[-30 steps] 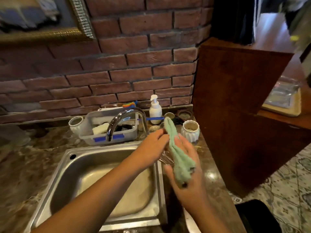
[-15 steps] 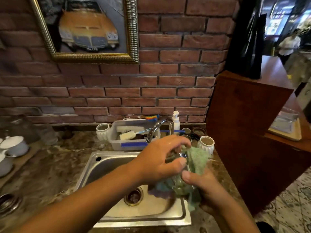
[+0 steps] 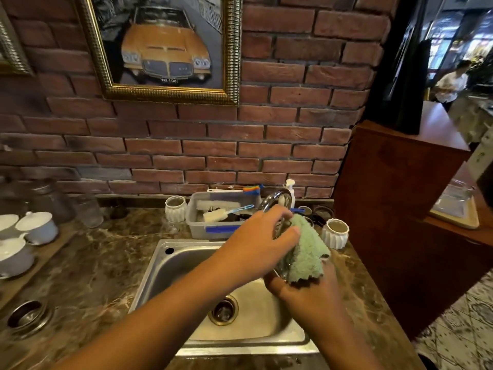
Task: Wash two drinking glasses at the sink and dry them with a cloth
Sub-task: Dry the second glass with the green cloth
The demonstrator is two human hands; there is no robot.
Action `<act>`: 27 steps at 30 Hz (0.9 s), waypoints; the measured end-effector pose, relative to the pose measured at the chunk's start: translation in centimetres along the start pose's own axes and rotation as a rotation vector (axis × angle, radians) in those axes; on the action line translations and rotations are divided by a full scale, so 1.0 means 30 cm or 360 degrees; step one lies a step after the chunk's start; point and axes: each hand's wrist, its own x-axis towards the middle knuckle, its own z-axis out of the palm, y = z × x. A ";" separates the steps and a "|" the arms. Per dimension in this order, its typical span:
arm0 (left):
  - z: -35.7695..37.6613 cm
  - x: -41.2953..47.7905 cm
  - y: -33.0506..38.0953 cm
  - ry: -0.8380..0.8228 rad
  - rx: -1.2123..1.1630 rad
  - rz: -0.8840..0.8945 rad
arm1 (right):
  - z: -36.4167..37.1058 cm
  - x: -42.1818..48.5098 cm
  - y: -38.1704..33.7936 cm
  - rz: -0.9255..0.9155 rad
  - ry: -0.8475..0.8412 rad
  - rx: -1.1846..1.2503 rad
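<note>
Drying is under way over the sink: left hand fingers curl round a drinking glass, while the right hand cups it in the green cloth, fingers mostly hidden. Whether the other glass is done, I cannot tell

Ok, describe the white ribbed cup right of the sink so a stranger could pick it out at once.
Find the steel sink under the brick wall. At its back right corner, on the marble counter between the green cloth and the wooden cabinet, stands the white ribbed cup. Its twin stands left of the grey tub; this one is right of the tap.
</note>
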 end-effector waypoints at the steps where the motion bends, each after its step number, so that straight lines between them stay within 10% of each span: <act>1: 0.002 -0.008 0.005 0.0100 -0.0012 0.0032 | 0.004 -0.004 -0.010 -0.0035 0.0041 0.0015; 12: -0.072 -0.101 0.027 -0.0071 -0.0110 0.0967 | -0.115 -0.008 -0.027 0.0538 -0.1023 0.1343; 16: -0.073 -0.096 0.000 -0.0151 -0.0084 0.0795 | -0.098 -0.016 -0.013 0.0606 -0.0780 0.1149; 27: -0.019 -0.026 0.113 0.0299 -0.0168 0.0304 | -0.076 0.026 -0.074 -0.0319 0.0144 -0.0296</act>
